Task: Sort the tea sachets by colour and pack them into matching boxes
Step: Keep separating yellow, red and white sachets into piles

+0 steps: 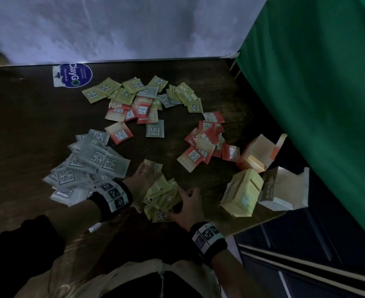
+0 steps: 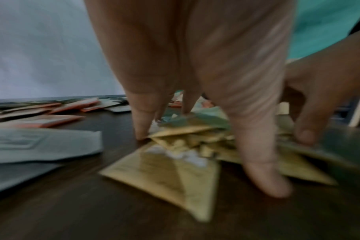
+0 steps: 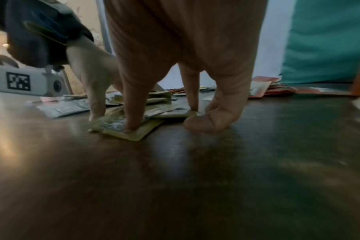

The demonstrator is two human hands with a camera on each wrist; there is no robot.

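Both hands are gathering the loose heap of yellow-green paper tea sachets (image 1: pixel 162 195) between their fingers. The left hand (image 1: pixel 144 182) and right hand (image 1: pixel 187 206) are pressing with straightish fingers, gripping nothing. Squaring edges before lifting toward the yellow-green cardboard box (image 1: pixel 243 191), beyond the right fingers, should help.

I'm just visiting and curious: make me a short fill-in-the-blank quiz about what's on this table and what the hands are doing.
1. Both hands, the left hand and the right hand, are on a pile of sachets coloured ____.
2. The big pile beside the left wrist is all ____ sachets.
3. The boxes stand at the table's ____ edge.
4. The blue round sticker reads ____.

Missing words: yellow-green; grey; right; ClayGo
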